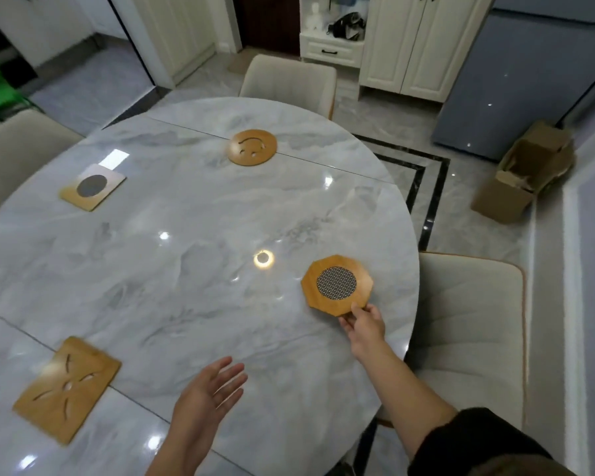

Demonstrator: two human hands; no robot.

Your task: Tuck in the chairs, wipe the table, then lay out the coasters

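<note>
Fingers [349, 326] of the right hand [364, 327] pinch the near edge of the octagonal coaster [338, 285], which lies near the counter's [186, 269] right rim, beside a chair [468, 324]. The left hand [205, 401] hovers over the near counter, palm up, fingers spread and holding nothing. To its left lies a square coaster [66, 389]. Farther off sit a square coaster with a dark disc [92, 187] and, by the far chair [287, 80], a round coaster [252, 147].

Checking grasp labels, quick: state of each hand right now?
Left hand: open, palm up, empty.
Right hand: fingers closed on the octagonal coaster edge.
</note>
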